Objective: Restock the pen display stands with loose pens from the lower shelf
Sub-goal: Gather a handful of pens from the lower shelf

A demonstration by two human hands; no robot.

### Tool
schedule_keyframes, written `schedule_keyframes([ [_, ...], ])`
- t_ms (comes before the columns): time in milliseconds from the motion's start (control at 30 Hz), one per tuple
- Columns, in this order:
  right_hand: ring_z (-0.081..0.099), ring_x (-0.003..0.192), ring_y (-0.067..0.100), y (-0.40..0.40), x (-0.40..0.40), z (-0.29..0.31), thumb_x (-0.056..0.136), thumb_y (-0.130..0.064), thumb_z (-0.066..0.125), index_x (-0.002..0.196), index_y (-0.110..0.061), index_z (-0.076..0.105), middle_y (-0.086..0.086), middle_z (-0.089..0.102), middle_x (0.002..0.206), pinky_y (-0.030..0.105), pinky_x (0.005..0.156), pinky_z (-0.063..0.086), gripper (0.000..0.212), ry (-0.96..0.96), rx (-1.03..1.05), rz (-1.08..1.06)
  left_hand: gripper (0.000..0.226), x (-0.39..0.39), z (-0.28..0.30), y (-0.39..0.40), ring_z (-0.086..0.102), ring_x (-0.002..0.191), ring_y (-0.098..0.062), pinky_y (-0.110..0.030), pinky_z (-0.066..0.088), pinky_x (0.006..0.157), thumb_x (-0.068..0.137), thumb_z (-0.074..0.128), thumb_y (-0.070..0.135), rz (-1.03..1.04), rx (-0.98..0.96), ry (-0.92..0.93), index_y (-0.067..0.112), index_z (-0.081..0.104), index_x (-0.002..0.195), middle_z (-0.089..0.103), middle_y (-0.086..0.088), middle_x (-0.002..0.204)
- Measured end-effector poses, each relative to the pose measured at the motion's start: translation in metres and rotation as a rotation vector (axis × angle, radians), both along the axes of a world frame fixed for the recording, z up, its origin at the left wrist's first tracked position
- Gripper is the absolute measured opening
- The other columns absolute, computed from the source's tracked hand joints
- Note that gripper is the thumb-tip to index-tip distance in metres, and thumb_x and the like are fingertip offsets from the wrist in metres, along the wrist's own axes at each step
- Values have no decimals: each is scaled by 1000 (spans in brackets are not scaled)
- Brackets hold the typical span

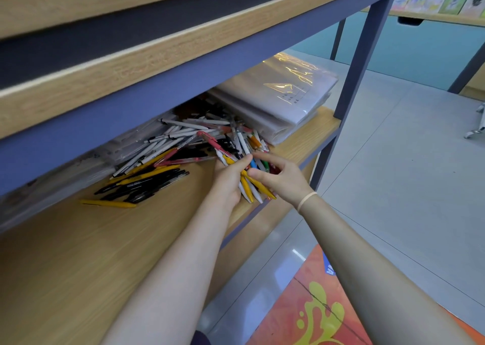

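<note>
A heap of loose pens [168, 158] in white, black, yellow and red lies on the wooden lower shelf [78, 252]. My left hand [228, 179] grips a bunch of yellow and white pens [252, 187] whose ends stick out below the fist, over the shelf's front edge. My right hand [278, 174] is just right of that bunch, its fingers curled and touching the pens at the top of the bunch. Whether it pinches one is hidden. No pen display stand is in view.
A stack of clear plastic sleeves with paper [278, 95] lies on the shelf behind the pens. A blue metal post [359, 63] frames the shelf's right end. Above runs the upper shelf's wooden edge [131, 63]. An orange floor mat [315, 305] lies below right.
</note>
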State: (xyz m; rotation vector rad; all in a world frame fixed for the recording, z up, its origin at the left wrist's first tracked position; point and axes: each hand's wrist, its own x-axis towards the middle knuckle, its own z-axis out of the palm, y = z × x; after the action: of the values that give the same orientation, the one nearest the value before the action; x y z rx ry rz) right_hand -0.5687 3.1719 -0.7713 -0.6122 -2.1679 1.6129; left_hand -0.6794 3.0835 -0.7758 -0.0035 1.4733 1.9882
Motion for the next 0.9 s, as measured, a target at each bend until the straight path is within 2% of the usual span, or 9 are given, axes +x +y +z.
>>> schedule_keyframes([
  [100,45,126,-2,-7,3,5,77,-46,78,132,-29,62,-17,55,134,20,102,33,59,-19,34,-9,38,5,4,-13,75,70,-24,-34,59,56,88,71,-3,-17,-24,-14,-3,57,124,72,-18,96],
  [233,44,131,4,-14,9,14,76,-58,68,134,-24,61,-7,54,142,25,108,33,68,-64,128,1,41,14,4,-45,75,86,-28,-43,63,74,88,72,0,-61,-70,-40,-1,57,127,72,-20,106],
  [333,49,125,6,-22,10,21,87,-48,67,129,-19,65,-6,60,134,22,101,34,50,-93,188,-29,39,21,6,-75,74,78,-26,-37,62,65,89,72,3,-73,-70,-74,-3,59,126,73,-18,98],
  [433,60,111,9,-41,8,27,96,-34,62,115,-17,72,-5,69,118,27,96,46,28,-95,198,-92,43,27,7,-105,73,71,-23,-32,59,60,90,72,7,-52,-59,-133,-5,57,129,71,-15,90],
  [567,69,84,20,-81,8,29,99,-24,58,107,-14,71,5,72,95,33,81,59,19,-117,-39,-25,39,45,13,-134,72,69,-18,-29,59,59,93,67,6,-39,18,-183,-5,58,129,72,-10,85],
  [667,67,79,11,-114,11,23,99,-22,59,121,-15,66,3,70,93,23,75,57,24,-142,-219,68,35,58,9,-147,75,86,-24,-42,62,82,94,62,2,-56,95,-185,-3,59,129,75,-16,100],
  [733,67,84,12,-125,12,18,97,-21,62,122,-19,66,3,71,97,25,77,57,25,-136,-287,86,35,63,4,-154,74,91,-27,-46,60,88,93,63,1,-61,108,-189,-3,60,128,72,-20,107],
  [800,65,85,15,-126,13,15,95,-17,65,118,-18,68,4,71,98,28,80,56,23,-128,-373,71,39,65,5,-160,74,89,-27,-40,62,80,88,69,5,-58,115,-185,-3,62,125,73,-18,104],
  [900,64,80,11,-130,13,13,93,-11,66,112,-14,71,2,72,96,25,75,53,20,-119,-477,83,52,63,9,-168,75,84,-27,-36,62,70,73,76,15,-57,127,-166,-1,65,121,75,-16,99],
])
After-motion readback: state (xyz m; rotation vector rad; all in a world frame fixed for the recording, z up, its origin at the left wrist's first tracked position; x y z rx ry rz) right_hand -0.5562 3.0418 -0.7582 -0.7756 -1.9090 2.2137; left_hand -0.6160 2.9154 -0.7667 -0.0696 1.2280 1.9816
